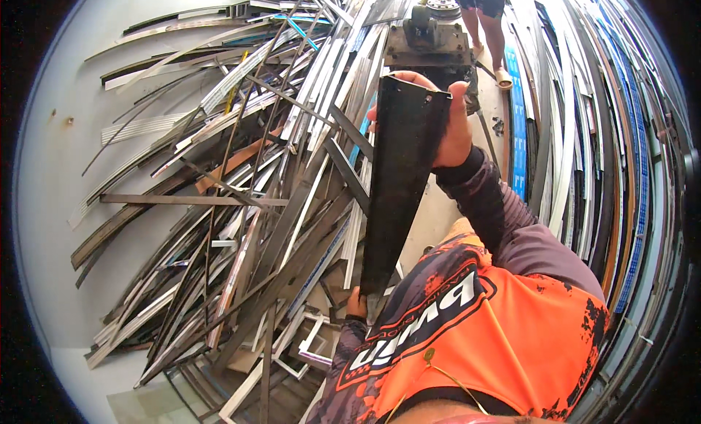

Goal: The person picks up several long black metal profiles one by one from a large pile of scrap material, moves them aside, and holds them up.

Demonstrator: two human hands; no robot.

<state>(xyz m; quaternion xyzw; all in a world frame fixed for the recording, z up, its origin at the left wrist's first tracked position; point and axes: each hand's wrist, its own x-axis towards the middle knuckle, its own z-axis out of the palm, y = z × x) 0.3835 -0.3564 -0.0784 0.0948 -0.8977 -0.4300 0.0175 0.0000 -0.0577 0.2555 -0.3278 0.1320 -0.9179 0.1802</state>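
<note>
A long black metal profile (403, 183) is held upright in front of me, wide at its far end and narrowing toward me in this view. My right hand (456, 132) grips it near the far end, thumb on the right edge and fingers behind. Lower down, my left hand (356, 304) holds its left edge by the near end; most of those fingers are hidden by the profile. A small hole shows at the far right corner. Just beyond that end stands a dark, worn machine (431, 51) with a metal base plate.
Many loose metal profiles (241, 227) lie in a tangled heap at the left, against a pale wall (62, 168). Long strips (577, 132) are stacked along the right, beside a blue strip (518, 124). Another person's legs (493, 37) stand on the floor at the far right.
</note>
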